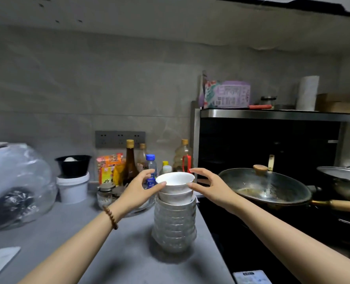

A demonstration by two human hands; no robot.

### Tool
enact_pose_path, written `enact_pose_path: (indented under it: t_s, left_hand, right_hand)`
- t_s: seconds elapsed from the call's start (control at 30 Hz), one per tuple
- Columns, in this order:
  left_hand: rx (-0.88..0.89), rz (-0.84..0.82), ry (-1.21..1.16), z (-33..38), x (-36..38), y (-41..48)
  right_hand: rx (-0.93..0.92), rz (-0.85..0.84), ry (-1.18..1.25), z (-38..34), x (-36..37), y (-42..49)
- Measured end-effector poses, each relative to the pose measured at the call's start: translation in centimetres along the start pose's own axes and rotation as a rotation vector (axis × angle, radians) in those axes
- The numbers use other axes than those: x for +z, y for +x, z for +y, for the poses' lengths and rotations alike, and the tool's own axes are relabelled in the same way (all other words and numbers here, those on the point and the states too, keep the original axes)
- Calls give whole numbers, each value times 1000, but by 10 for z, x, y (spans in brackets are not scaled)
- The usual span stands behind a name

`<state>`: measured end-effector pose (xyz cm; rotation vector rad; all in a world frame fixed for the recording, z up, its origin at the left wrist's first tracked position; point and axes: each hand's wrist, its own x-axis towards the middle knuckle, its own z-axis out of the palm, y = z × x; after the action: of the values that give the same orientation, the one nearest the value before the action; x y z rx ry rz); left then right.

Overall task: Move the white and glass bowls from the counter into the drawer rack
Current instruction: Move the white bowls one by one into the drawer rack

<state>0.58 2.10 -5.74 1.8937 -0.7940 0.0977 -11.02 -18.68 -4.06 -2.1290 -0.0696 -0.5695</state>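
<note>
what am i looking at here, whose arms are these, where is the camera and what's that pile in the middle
There is no machine: these are a person's two bare arms, filmed by one wide-angle camera worn on their head, looking forward and down. The pile is a stack of glass bowls on a grey counter, with two white bowls nested on top. The left hand and right hand flank the top white bowl. Both thumbs touch it, while the fingers arch loosely beside the rim, so nothing is lifted yet. Behind stand bottles and a white bucket; a wok sits to the right.
</note>
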Motion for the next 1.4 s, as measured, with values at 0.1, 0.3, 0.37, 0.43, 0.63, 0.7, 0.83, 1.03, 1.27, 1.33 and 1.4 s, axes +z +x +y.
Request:
enact_pose_path:
  t_s: [0.1, 0.3, 0.37, 0.43, 0.63, 0.7, 0.83, 1.03, 1.27, 1.33, 1.4]
  left_hand:
    - [-30, -46, -14, -8, 8, 3]
    - [-22, -65, -67, -12, 22, 9]
    - [-15, -53, -69, -12, 26, 11]
    - [-19, -28, -86, -13, 28, 12]
    - [17, 48, -195, -11, 32, 12]
    - [42, 74, -247, -5, 33, 13]
    - [131, 128, -381, 18, 31, 13]
    - [141, 167, -478, 62, 55, 6]
    - [133, -3, -674, 111, 126, -16]
    - [91, -115, -715, 121, 151, -25]
    - [54, -224, -763, 129, 176, -36]
  right_hand:
    - [22, -2, 36, 6, 8, 10]
    - [13, 17, 41, 13, 15, 18]
    - [-11, 27, 20, 15, 15, 20]
    - [-23, 44, 13, 15, 15, 21]
    - [-43, 75, 25, 15, 16, 22]
    - [-68, 101, 43, 9, 14, 23]
    - [-128, 152, 147, -11, 2, 21]
    - [-174, 318, 223, -37, -23, -2]
    - [-46, 443, 298, -42, -76, -68]
    - [-15, 479, 247, -33, -93, -93]
    - [32, 510, 207, -21, -111, -120]
